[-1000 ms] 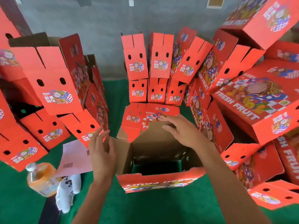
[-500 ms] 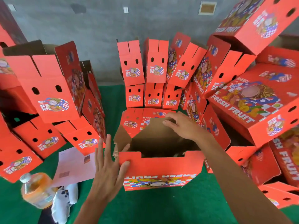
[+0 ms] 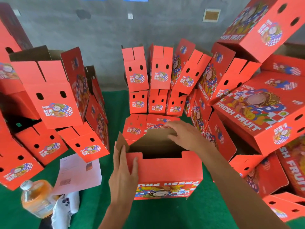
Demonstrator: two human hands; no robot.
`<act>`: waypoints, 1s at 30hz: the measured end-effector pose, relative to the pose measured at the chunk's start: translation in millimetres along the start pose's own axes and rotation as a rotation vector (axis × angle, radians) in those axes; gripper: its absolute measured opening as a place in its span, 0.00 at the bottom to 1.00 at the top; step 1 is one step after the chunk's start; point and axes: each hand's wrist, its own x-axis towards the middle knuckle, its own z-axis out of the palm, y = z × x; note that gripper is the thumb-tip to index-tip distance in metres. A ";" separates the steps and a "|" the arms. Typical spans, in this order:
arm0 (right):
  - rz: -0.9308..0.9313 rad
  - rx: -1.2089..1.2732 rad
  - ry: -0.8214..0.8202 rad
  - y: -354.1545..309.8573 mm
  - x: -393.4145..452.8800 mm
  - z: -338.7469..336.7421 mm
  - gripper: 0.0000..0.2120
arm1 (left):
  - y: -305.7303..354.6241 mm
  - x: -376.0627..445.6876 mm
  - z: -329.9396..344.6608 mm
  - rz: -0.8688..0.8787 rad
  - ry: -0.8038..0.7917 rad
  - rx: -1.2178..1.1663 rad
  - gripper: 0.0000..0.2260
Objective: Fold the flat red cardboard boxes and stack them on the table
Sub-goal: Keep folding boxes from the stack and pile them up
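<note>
**Head view: the box lies crosswise, one hand at each long wall**

Head view puts the half-formed red box [image 3: 165,171] square in front of you on the green bench [image 3: 165,214], its long axis running left to right and its open top facing up. Your left hand [image 3: 123,172] lies flat, fingers straight, on the near-left corner, thumb on the red front wall. Your right hand [image 3: 184,136] reaches over the opening to the far wall, fingers loosely bent on the brown back flap [image 3: 158,134]; whether they pinch it or merely press, you cannot tell. That flap sits beyond the cavity, so the right hand is the nearer one to fold it inward. Folded boxes [image 3: 148,83] stand stacked well behind.
</note>
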 end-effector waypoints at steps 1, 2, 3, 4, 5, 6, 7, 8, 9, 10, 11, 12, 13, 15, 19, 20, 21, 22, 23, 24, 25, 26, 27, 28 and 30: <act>0.028 -0.146 0.020 4.1 -2.8 -0.9 0.25 | -1.9 4.1 -0.1 -0.018 0.008 0.002 0.28; 0.073 -0.202 0.041 10.2 -8.1 -0.7 0.30 | -3.2 7.7 0.1 -0.043 0.012 -0.003 0.29; 0.127 -0.172 0.043 17.5 -15.3 -0.3 0.32 | -4.3 11.1 0.4 -0.067 0.011 -0.017 0.30; 0.178 -0.054 0.046 26.1 -24.6 1.5 0.31 | -5.2 13.7 0.7 -0.085 0.004 -0.040 0.32; 0.223 0.112 0.059 36.8 -33.6 4.1 0.29 | -5.5 15.9 1.4 -0.096 -0.005 -0.061 0.33; 0.256 0.286 0.083 46.5 -43.7 6.6 0.26 | -5.6 16.9 2.6 -0.102 -0.012 -0.070 0.33; 0.282 0.423 0.132 55.9 -51.6 8.8 0.24 | -5.9 17.2 4.0 -0.104 -0.013 -0.064 0.33; 0.313 0.533 0.201 64.7 -58.6 10.5 0.22 | -6.5 17.4 5.3 -0.109 -0.013 -0.048 0.32; 0.350 0.646 0.268 71.2 -64.9 12.2 0.21 | -7.1 17.1 6.9 -0.118 -0.011 -0.031 0.31; 0.385 0.764 0.317 73.6 -70.5 13.3 0.21 | -7.1 16.5 7.7 -0.123 -0.006 -0.017 0.31; 0.405 0.854 0.358 73.1 -75.8 15.6 0.23 | -6.5 15.9 8.7 -0.103 0.002 -0.006 0.31; 0.402 0.905 0.398 69.7 -81.9 19.2 0.25 | -4.5 15.0 9.3 -0.052 0.008 -0.003 0.31; 0.375 0.922 0.440 64.4 -87.6 25.7 0.25 | -1.4 13.5 9.6 0.023 0.010 -0.012 0.32; 0.318 0.955 0.479 48.4 -97.8 41.2 0.25 | 4.4 11.8 10.5 0.195 -0.032 -0.053 0.37; 0.270 0.992 0.481 25.7 -97.6 61.9 0.18 | -6.4 16.5 10.6 0.446 -0.109 -0.046 0.40; 0.265 0.967 0.493 23.5 -96.1 65.7 0.13 | -11.6 18.3 8.1 0.467 -0.133 -0.052 0.40; 0.256 0.938 0.489 23.0 -95.2 69.4 0.13 | -16.1 20.2 6.4 0.486 -0.165 -0.062 0.40; 0.246 0.913 0.459 22.7 -95.1 72.0 0.17 | -20.3 21.3 4.6 0.499 -0.205 -0.072 0.41; 0.229 0.879 0.416 23.9 -95.3 74.5 0.23 | -23.3 22.2 3.3 0.508 -0.251 -0.080 0.41; 0.206 0.817 0.379 25.9 -95.1 75.8 0.28 | -24.6 22.5 2.4 0.512 -0.298 -0.086 0.40; 0.181 0.739 0.348 28.6 -93.6 76.8 0.34 | -24.9 23.6 2.3 0.518 -0.343 -0.083 0.35; 0.171 0.671 0.318 31.3 -91.8 78.0 0.39 | -25.0 24.3 2.7 0.534 -0.365 -0.058 0.28; 0.169 0.633 0.286 32.2 -89.4 78.2 0.42 | -24.7 24.4 3.2 0.530 -0.374 -0.016 0.21; 0.173 0.620 0.264 31.4 -87.8 77.6 0.44 | -23.4 24.0 3.0 0.499 -0.381 0.020 0.21; 0.164 0.655 0.286 30.2 -88.3 79.6 0.39 | -21.3 22.5 5.0 0.417 -0.368 -0.051 0.20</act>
